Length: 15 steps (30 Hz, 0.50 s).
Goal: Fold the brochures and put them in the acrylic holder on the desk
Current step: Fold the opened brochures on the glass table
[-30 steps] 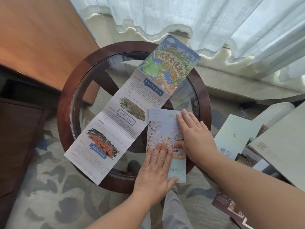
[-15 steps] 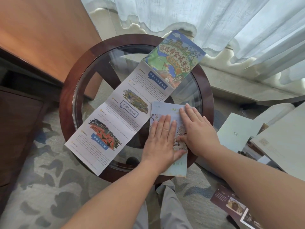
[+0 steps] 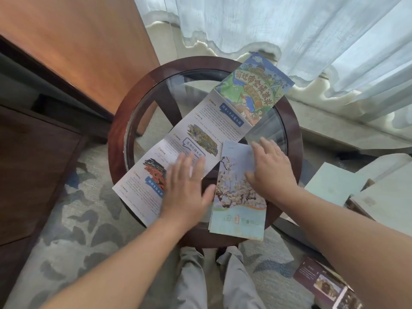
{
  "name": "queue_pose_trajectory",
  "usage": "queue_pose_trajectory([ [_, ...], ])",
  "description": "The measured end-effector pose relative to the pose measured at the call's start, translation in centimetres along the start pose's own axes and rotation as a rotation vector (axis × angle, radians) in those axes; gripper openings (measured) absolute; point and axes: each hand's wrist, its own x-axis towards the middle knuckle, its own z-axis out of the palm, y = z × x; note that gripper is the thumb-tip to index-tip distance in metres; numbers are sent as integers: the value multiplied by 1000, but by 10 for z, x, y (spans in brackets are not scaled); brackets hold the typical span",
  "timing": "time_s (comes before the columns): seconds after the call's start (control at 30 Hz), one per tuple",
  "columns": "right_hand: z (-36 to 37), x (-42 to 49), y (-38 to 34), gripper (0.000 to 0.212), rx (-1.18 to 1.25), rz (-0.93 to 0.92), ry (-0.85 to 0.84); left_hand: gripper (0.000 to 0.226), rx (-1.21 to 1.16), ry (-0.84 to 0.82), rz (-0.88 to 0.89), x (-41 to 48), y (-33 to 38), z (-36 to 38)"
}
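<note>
On the round glass-topped table (image 3: 116, 139) at mid-frame, two brochures lay side by side. The long tourist brochure (image 3: 207, 128) stretched fully unfolded on a diagonal from the tabletop's lower left to its upper right, its illustrated cover panel overhanging the far rim. Spread flat like that, its creases were easy to follow.

Just right of it lay the blossom-print brochure (image 3: 236, 219), already folded into a narrow panel, its lower end jutting past the near rim. The right hand (image 3: 270, 172) rested on that brochure's upper right part, fingers straight and relaxed, gripping nothing, probably pinning the folds flat.

The left hand (image 3: 186, 192), blurred, was over the lower end of the long tourist brochure with fingers straight and spread, holding nothing. Whether it pressed the paper could not be told. It seemed placed to begin folding this one.

No acrylic holder showed anywhere in view. Pale leaflets (image 3: 330, 184) sat at the right edge, and a dark leaflet (image 3: 321, 284) lay on the carpet (image 3: 89, 230) at lower right.
</note>
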Motion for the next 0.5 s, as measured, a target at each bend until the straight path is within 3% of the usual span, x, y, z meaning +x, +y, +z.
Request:
queue_pose_trajectory([
  [0.1, -13, 33, -25, 78, 115, 2, 92, 76, 95, -54, -211, 11, -44, -15],
  [0.3, -26, 96, -43, 123, 105, 171, -93, 86, 124, -149, -263, 5, -76, -5],
  [0.43, -22, 106, -48, 122, 69, 150, -4, 88, 116, -117, -276, 6, -76, 1],
  [0.5, -22, 104, -52, 108, 22, 153, 32, 88, 116, -115, -278, 7, -75, 2],
])
